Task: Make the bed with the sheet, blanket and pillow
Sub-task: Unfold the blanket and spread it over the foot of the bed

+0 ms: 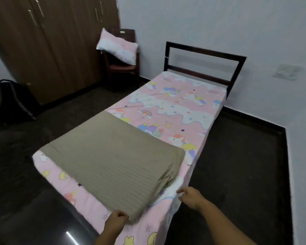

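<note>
Left hand (116, 221) grips the folded blanket (111, 156) by its near edge while right hand (189, 196) pinches the sheet (175, 110), likely to tug both straight.

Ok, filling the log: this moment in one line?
sheet on | blanket folded | pillow on chair | left hand grips blanket | right hand at sheet corner

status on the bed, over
Left hand grips blanket at near edge. Right hand pinches sheet at foot corner. Pillow on chair, not yet on bed.
</note>
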Tool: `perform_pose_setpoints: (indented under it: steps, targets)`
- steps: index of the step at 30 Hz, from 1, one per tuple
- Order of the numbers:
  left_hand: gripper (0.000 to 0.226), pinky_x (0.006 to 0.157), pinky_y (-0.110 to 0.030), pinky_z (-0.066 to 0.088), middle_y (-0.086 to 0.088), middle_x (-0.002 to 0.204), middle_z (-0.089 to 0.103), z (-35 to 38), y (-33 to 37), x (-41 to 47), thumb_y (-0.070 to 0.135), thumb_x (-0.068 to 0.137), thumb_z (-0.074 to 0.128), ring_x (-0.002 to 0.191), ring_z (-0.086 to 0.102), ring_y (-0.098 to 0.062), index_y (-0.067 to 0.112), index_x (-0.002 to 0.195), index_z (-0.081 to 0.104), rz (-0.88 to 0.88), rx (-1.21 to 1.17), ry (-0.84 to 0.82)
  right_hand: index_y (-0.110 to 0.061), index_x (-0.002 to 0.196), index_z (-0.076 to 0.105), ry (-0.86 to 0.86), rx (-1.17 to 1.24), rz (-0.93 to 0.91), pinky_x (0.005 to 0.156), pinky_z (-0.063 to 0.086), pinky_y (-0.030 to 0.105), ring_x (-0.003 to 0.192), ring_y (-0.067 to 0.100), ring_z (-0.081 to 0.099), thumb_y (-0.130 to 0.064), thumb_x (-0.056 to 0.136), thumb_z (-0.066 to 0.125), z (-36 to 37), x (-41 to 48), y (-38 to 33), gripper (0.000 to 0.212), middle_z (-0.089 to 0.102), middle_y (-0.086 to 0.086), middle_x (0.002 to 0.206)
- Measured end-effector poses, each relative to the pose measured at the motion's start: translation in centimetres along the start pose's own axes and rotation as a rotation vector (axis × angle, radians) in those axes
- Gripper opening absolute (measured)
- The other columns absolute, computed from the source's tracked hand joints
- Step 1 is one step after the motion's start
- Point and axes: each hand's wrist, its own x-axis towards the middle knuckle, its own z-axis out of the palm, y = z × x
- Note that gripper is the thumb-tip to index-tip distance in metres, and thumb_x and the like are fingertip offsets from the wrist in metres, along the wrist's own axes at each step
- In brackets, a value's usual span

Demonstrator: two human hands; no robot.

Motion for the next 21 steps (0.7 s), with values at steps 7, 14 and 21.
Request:
perform_pose_setpoints:
  steps: [7,14,21]
  targets:
    - [0.010,0.075,-0.029,0.040,-0.012,0.086,0.063,1.9,-2.7,-1.0,0.018,0.073,0.068,0.080,0.052,-0.023,0.011,0.074,0.061,-0.094,-0.043,0.048,-0.013,0.122,0.057,-0.069,-0.034,-0.059,0.062,0.041,0.014,0.086,0.013,0.053,-0.011,0.092,0.054,0.3,2.8,1.5,0.030,0.054,0.005,0.100]
    - [0.015,0.077,-0.025,0.041,-0.014,0.109,0.065,8.1,-5.8,-1.9,0.007,0.073,0.075,0.095,0.055,-0.022,0.009,0.075,0.060,-0.200,-0.133,0.229,-0.014,0.121,0.057,-0.235,-0.219,-0.193,0.062,0.041,0.012,0.086,0.013,0.051,-0.012,0.091,0.052,-1.1,7.0,4.3,0.030,0.054,0.001,0.094]
    - [0.018,0.067,-0.015,0.040,-0.019,0.133,0.052,12.5,-7.0,-0.4,-0.005,0.077,0.067,0.101,0.057,-0.019,0.004,0.091,0.062,-0.216,-0.162,0.334,-0.013,0.127,0.053,-0.290,-0.175,-0.180,0.066,0.042,0.018,0.092,0.015,0.051,-0.017,0.095,0.050,-3.3,10.8,7.8,0.033,0.051,0.002,0.104]
